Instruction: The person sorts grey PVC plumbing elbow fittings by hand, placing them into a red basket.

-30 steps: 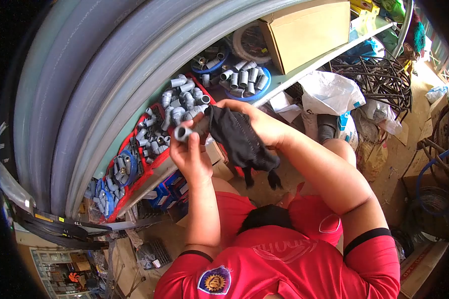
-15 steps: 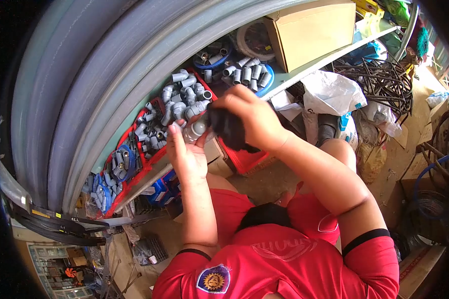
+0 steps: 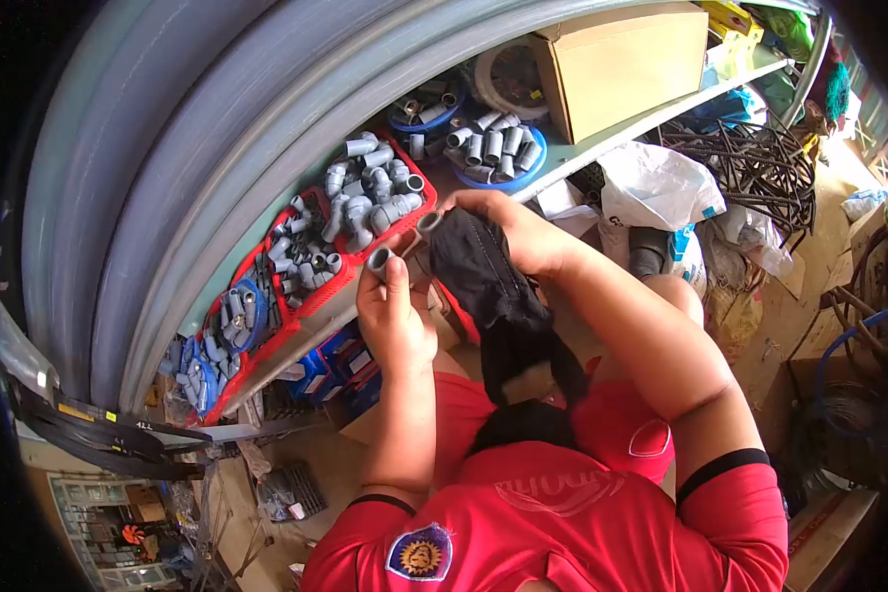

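My left hand [image 3: 400, 326] is closed around a grey plastic pipe fitting [image 3: 381, 259], thumb pressed along its near side. One round open end points up, and another grey opening shows close to the cloth. In my right hand [image 3: 523, 232] is a black cloth [image 3: 479, 276] with a stitched seam, hanging down toward my lap. The cloth's upper edge is right beside the fitting, and it hides most of the right fingers.
Ahead, a red basket [image 3: 426, 200] holds grey pipe fittings. A blue-rimmed basket [image 3: 538, 170] of short grey couplings and a cardboard box [image 3: 622, 74] stand on the shelf. Large grey pipes [image 3: 197, 148] curve along the left; a white sack [image 3: 656, 183] lies right.
The fitting has turned, so its open ends now show. The cloth, bunched around it before, has come off to the right and hangs loose. The left hand has moved slightly toward me.
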Action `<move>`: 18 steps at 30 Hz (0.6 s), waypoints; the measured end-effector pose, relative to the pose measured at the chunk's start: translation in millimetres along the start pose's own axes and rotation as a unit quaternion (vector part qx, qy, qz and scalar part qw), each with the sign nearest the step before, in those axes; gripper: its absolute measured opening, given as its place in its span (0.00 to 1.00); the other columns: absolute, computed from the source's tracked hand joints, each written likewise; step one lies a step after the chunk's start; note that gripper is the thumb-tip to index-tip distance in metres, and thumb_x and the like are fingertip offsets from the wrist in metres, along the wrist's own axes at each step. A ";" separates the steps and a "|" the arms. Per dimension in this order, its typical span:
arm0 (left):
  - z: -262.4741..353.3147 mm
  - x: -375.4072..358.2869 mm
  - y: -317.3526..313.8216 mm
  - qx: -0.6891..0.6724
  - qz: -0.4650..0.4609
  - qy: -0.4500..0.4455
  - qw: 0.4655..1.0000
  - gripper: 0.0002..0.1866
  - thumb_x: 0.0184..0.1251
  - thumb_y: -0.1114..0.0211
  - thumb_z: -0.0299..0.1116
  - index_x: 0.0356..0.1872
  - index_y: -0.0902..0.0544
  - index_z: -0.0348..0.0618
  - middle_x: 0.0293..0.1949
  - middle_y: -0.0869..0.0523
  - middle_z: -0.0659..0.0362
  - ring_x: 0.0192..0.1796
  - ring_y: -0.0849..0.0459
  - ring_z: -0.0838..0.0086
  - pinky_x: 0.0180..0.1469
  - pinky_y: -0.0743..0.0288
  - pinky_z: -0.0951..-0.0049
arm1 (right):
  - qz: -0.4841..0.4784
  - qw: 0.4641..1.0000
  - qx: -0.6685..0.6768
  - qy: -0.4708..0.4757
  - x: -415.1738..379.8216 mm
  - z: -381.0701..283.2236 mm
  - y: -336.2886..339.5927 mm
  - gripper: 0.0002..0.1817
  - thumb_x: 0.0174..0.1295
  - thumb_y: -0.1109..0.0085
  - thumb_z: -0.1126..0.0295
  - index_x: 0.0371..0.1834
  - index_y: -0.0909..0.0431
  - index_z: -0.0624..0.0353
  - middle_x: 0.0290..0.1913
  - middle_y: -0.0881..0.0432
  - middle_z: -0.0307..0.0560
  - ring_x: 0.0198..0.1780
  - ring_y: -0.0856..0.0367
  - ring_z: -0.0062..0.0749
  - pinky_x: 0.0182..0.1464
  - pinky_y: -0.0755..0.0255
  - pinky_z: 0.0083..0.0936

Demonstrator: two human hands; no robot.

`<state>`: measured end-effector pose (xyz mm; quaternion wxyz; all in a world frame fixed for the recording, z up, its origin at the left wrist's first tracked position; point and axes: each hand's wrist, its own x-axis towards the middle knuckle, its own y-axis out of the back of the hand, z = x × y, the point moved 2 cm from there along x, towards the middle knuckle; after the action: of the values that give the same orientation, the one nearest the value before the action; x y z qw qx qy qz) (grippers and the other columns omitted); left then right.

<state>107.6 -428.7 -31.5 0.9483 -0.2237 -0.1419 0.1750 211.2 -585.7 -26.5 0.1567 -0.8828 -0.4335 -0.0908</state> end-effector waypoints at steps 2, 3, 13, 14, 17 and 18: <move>0.5 -3.1 -4.5 -0.019 -0.027 0.045 0.998 0.22 0.75 0.37 0.29 0.66 0.28 0.33 0.60 0.19 0.51 0.62 0.19 0.66 0.66 0.24 0.64 | 0.048 0.999 -0.020 0.009 0.2 6.6 -4.3 0.20 0.61 0.30 0.69 0.53 0.24 0.63 0.45 0.16 0.39 0.48 0.21 0.21 0.52 0.25 0.23; -1.4 -4.2 -7.5 -0.030 -0.043 0.070 0.996 0.24 0.75 0.37 0.28 0.68 0.30 0.34 0.61 0.20 0.52 0.62 0.19 0.67 0.66 0.25 0.65 | 0.075 0.997 -0.031 0.014 -1.1 8.3 -5.1 0.19 0.61 0.30 0.70 0.52 0.24 0.63 0.45 0.16 0.39 0.48 0.21 0.20 0.52 0.25 0.22; -12.3 7.2 13.6 0.113 -0.079 0.046 0.989 0.25 0.69 0.34 0.21 0.66 0.26 0.38 0.56 0.16 0.58 0.54 0.17 0.78 0.57 0.23 0.75 | 0.118 0.933 -0.199 0.274 5.2 -3.7 2.0 0.37 0.53 0.28 0.64 0.67 0.27 0.64 0.60 0.20 0.57 0.66 0.25 0.47 0.75 0.42 0.38; -10.8 6.4 3.6 0.140 -0.098 0.022 0.985 0.24 0.68 0.33 0.21 0.64 0.25 0.36 0.55 0.16 0.58 0.53 0.17 0.78 0.58 0.23 0.74 | 0.067 0.955 -0.156 0.245 -1.3 -11.0 -8.8 0.40 0.51 0.26 0.64 0.69 0.28 0.66 0.63 0.21 0.59 0.70 0.27 0.46 0.77 0.45 0.38; -4.5 7.6 -12.1 0.200 -0.097 -0.037 0.974 0.21 0.67 0.33 0.23 0.61 0.23 0.34 0.54 0.15 0.59 0.53 0.17 0.77 0.59 0.24 0.72 | 0.074 0.936 -0.311 0.145 -6.8 -20.8 -21.2 0.34 0.53 0.26 0.67 0.65 0.24 0.65 0.56 0.15 0.59 0.59 0.15 0.41 0.62 0.26 0.32; -7.2 6.6 -16.2 0.177 -0.081 -0.049 0.980 0.21 0.68 0.34 0.24 0.61 0.23 0.34 0.54 0.16 0.59 0.53 0.17 0.77 0.59 0.24 0.72 | 0.121 0.921 -0.318 0.191 -3.2 -18.7 -23.7 0.30 0.49 0.29 0.66 0.58 0.19 0.61 0.45 0.13 0.62 0.51 0.13 0.55 0.54 0.22 0.40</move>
<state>120.4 -442.5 -28.7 0.9758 -0.0310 -0.1722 0.1309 189.9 -581.1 -5.3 -0.0426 -0.8978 -0.2333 -0.3711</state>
